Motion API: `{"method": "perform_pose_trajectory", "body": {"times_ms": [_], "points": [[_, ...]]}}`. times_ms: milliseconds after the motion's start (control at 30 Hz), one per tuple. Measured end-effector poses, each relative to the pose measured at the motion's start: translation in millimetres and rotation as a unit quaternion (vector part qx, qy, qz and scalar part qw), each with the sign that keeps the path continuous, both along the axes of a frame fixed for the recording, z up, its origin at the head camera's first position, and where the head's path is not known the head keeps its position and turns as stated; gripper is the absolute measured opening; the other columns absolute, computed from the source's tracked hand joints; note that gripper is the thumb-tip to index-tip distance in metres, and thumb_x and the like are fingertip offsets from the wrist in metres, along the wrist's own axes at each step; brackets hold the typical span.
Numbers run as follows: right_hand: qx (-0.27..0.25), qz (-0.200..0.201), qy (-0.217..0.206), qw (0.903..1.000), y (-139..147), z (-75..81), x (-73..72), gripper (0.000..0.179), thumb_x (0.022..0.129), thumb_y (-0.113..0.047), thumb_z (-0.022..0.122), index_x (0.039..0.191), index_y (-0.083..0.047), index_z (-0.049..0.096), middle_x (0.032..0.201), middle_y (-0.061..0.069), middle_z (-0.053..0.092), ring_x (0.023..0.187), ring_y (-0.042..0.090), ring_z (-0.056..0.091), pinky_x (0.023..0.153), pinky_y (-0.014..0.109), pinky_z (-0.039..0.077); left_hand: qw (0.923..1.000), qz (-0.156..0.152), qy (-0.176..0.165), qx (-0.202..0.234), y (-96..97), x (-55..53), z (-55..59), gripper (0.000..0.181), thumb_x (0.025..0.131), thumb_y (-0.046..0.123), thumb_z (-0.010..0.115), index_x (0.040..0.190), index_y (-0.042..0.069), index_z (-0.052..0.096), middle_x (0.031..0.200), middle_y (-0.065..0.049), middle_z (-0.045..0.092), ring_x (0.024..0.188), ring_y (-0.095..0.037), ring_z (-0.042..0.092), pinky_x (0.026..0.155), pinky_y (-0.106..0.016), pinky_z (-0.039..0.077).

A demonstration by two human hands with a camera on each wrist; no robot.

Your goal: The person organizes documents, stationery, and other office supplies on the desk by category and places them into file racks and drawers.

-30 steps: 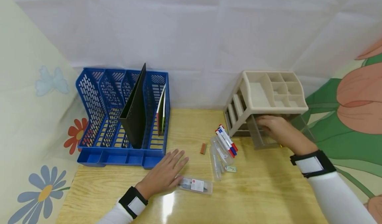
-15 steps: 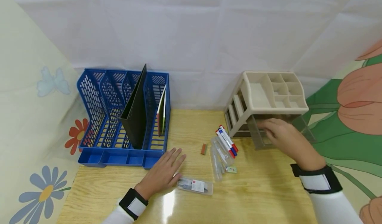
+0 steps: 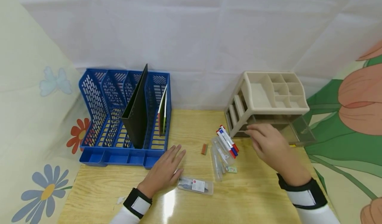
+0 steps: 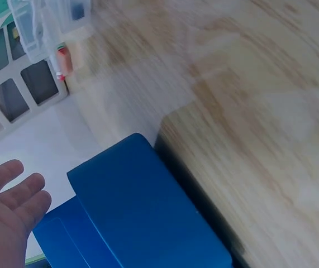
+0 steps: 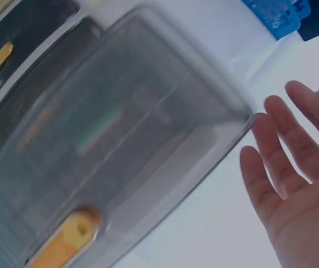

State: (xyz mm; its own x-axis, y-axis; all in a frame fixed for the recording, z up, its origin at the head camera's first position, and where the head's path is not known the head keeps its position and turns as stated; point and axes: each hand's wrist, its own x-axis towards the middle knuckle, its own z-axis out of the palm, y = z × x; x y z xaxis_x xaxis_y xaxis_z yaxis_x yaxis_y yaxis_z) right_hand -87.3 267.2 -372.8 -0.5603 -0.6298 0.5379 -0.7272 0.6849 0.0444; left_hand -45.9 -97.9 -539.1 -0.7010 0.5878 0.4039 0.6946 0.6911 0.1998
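Jutting toward the near side from the beige desktop organizer (image 3: 277,110), one clear drawer (image 3: 302,128) lies just beyond the right hand (image 3: 270,147), far to the right of the left hand (image 3: 162,172). The right hand covers the drawer's near left corner in the head view; its fingers are loosely extended and parted, and I cannot tell whether they touch that corner. The drawer carries one yellow handle (image 5: 64,240) on its front. The organizer's top has seven compartments: one large on the left and six small on the right.

Left of the drawer lie three whiteboard markers (image 3: 227,141), two with red caps and one with blue. They rest partly over clear plastic casing (image 3: 218,164), whose pieces I cannot count. One small green-and-white block (image 3: 231,169) touches its near end; one reddish-brown and green block (image 3: 204,149) lies to the left.

The left hand rests flat on the wooden table (image 3: 244,200), fingers spread, its thumb just beside one labelled clear pen case (image 3: 195,186). On the far left, one blue file rack (image 3: 92,156) has four slots and four front trays; one black folder (image 3: 137,118) leans in the third slot from the left, and thin booklets (image 3: 162,113) stand in the rightmost.
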Motion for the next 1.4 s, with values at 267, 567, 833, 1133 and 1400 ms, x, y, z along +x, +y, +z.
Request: {"method": "perform_pose_trajectory", "body": {"times_ms": [267, 567, 833, 1133, 1400], "points": [[-0.032, 0.036, -0.024, 0.9985, -31, -20.4, 9.9, 0.046, 0.104, -0.026, 0.036, 0.099, 0.004, 0.070, 0.104, 0.020, 0.067, 0.095, 0.035, 0.061, 0.073, 0.048, 0.056, 0.9998, 0.010, 0.003, 0.015, 8.8, -3.1, 0.6, 0.064, 0.092, 0.033, 0.059, 0.147, 0.005, 0.040, 0.150, -0.023, 0.042, 0.135, -0.038, 0.040, 0.107, -0.052, 0.041], [-0.035, 0.054, -0.067, 0.9957, -58, -63.2, 6.1, 0.026, 0.084, -0.006, 0.066, 0.109, -0.002, 0.069, 0.114, 0.018, 0.066, 0.101, 0.033, 0.060, 0.073, 0.044, 0.058, 0.9995, 0.029, -0.001, 0.009, 18.2, -4.1, -3.2, 0.065, 0.095, 0.036, 0.054, 0.149, 0.006, 0.036, 0.151, -0.022, 0.040, 0.135, -0.038, 0.039, 0.109, -0.051, 0.040], [-0.014, 0.042, -0.139, 0.9893, -73, -102.4, -6.4, 0.036, 0.078, -0.004, 0.073, 0.113, -0.004, 0.067, 0.124, 0.018, 0.062, 0.113, 0.034, 0.057, 0.087, 0.048, 0.055, 0.9991, 0.041, -0.001, 0.010, 23.2, -5.8, -3.3, 0.064, 0.094, 0.036, 0.056, 0.148, 0.006, 0.038, 0.150, -0.022, 0.041, 0.136, -0.038, 0.039, 0.110, -0.050, 0.039], [0.033, 0.012, -0.213, 0.9764, -92, -136.0, -22.5, 0.035, 0.077, -0.002, 0.071, 0.112, -0.008, 0.070, 0.127, 0.018, 0.061, 0.113, 0.034, 0.054, 0.094, 0.049, 0.050, 0.9986, 0.049, -0.005, 0.017, 29.1, -6.8, -3.5, 0.061, 0.094, 0.036, 0.055, 0.146, 0.006, 0.042, 0.149, -0.023, 0.042, 0.136, -0.038, 0.039, 0.111, -0.049, 0.038], [0.128, 0.006, -0.238, 0.9628, -98, -156.6, -29.2, 0.026, 0.091, -0.004, 0.061, 0.114, -0.012, 0.069, 0.123, 0.013, 0.063, 0.108, 0.032, 0.057, 0.093, 0.048, 0.051, 0.9980, 0.056, -0.024, 0.014, 34.6, -6.4, -3.2, 0.061, 0.097, 0.038, 0.051, 0.148, 0.007, 0.039, 0.152, -0.021, 0.040, 0.138, -0.035, 0.036, 0.109, -0.051, 0.040]]}}
